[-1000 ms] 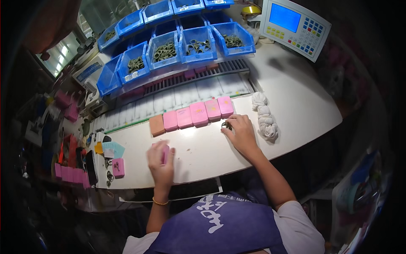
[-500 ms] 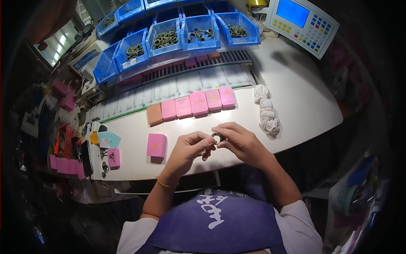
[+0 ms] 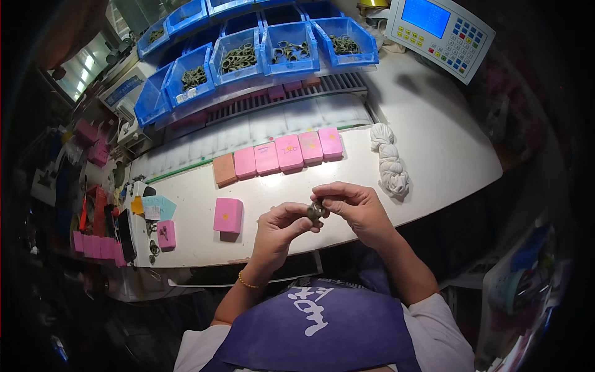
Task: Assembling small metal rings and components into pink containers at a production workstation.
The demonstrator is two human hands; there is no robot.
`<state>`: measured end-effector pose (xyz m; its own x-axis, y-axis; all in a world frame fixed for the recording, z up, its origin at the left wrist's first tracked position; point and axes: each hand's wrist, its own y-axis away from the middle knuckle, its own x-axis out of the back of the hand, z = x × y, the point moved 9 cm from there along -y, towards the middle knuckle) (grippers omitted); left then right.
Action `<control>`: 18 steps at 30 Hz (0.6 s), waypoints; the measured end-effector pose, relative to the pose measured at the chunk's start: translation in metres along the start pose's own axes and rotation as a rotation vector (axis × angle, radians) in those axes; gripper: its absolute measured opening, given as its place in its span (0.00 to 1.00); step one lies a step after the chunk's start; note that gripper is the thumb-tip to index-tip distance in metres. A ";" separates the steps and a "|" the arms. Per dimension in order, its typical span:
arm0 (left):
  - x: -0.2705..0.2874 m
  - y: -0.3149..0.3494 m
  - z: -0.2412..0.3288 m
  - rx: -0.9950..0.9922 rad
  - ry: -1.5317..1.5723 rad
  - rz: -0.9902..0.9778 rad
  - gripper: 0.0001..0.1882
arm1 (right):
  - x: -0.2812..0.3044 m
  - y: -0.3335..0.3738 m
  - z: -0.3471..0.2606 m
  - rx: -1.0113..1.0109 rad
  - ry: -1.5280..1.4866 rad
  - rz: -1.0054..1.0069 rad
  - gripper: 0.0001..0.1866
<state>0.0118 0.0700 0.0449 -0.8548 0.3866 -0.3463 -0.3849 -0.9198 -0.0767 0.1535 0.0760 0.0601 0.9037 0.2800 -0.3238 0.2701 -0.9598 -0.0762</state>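
Observation:
Between my two hands, above the front edge of the white table, is a small dark green ring (image 3: 315, 212). My left hand (image 3: 277, 230) pinches it from the left with thumb and fingers. My right hand (image 3: 354, 211) grips its other side with thumb and forefinger. The fingertips cover part of the ring. To the left of my left hand stands a single pink block (image 3: 229, 215). Beyond both hands lies a row of pink blocks (image 3: 289, 153), with an orange-brown block (image 3: 224, 170) at its left end.
Blue bins (image 3: 238, 56) holding many dark green rings stand at the back. A twisted white cloth (image 3: 390, 160) lies to the right. A keypad panel with a blue screen (image 3: 440, 35) stands far right. At left are a small pink block (image 3: 166, 235) and loose rings (image 3: 154, 248).
The ring has been turned from showing its round opening to a more tilted, edge-on view. My left hand has shifted slightly lower, and the view has moved a little.

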 end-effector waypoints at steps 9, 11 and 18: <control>-0.009 -0.002 -0.016 0.424 0.145 -0.162 0.17 | -0.014 -0.007 -0.018 -0.132 0.090 -0.132 0.15; -0.008 -0.004 -0.015 0.379 0.161 -0.138 0.16 | -0.007 -0.007 -0.026 -0.076 0.217 -0.044 0.15; -0.004 0.000 -0.023 0.125 0.425 -0.001 0.11 | -0.019 0.022 -0.049 0.283 0.608 0.091 0.14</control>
<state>0.0230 0.0669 0.0249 -0.6453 0.3011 -0.7021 -0.4469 -0.8942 0.0273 0.1588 0.0502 0.1106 0.9671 0.0793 0.2416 0.1620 -0.9246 -0.3449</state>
